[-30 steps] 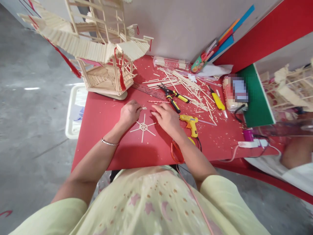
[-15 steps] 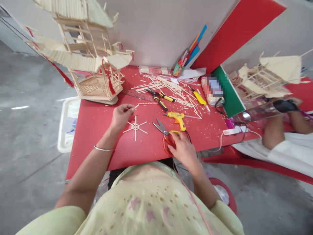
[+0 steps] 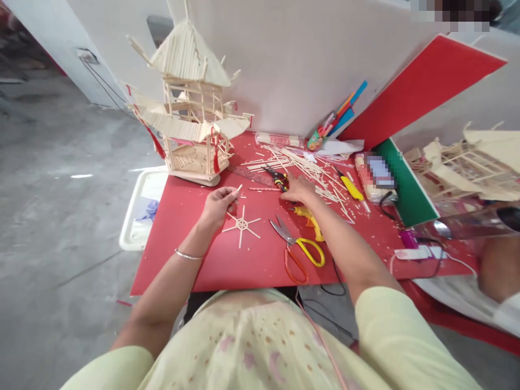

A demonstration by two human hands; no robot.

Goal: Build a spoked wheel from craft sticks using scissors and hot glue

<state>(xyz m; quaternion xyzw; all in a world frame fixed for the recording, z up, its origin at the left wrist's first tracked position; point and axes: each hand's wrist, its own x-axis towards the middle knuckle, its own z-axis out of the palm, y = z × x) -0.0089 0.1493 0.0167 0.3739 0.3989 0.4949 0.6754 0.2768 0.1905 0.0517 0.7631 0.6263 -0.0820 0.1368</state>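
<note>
My left hand (image 3: 219,207) pinches a short wooden stick (image 3: 239,189) between thumb and fingertips, above the red table. Just below it lies a six-armed star of thin sticks (image 3: 241,225) with a small hexagon at its centre. My right hand (image 3: 299,189) is closed over the handles of the black and yellow pliers (image 3: 277,176), covering most of the handles. Partly beneath my right forearm is a yellow glue gun (image 3: 312,221). Scissors (image 3: 289,236) with one red and one yellow handle lie nearer me, blades apart.
A wooden stick pagoda model (image 3: 195,130) stands at the back left. Loose sticks (image 3: 303,165), a ruler (image 3: 252,176) and a yellow utility knife (image 3: 350,187) lie behind my hands. A power strip (image 3: 420,253) sits at the right, near another person's arm (image 3: 498,271).
My right hand has left the scissors and moved forward to the pliers. My left hand still holds the short stick. The camera view has shifted, showing more of the pagoda.
</note>
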